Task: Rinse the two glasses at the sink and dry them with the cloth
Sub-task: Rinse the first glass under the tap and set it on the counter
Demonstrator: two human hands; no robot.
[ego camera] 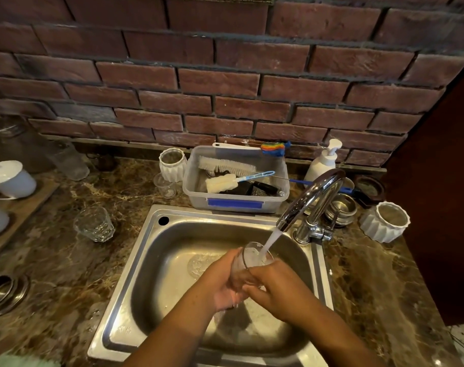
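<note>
Over the steel sink (146, 250) I hold a clear glass (252, 256) tilted under the running tap (310, 200). Water pours into its mouth. My left hand (220, 282) grips the glass from the left and below. My right hand (278, 290) wraps round it from the right. A second clear glass (94, 223) stands upright on the marble counter to the left of the sink. At the bottom left corner lies a pale green cloth (19, 361), mostly out of frame.
A plastic tub (236, 200) of brushes sits behind the sink, with a soap pump bottle (322, 161) to its right. White ribbed pots (385, 221) and metal lids flank the tap. White teapots (8, 178) stand on a wooden board at left. A brick wall backs the counter.
</note>
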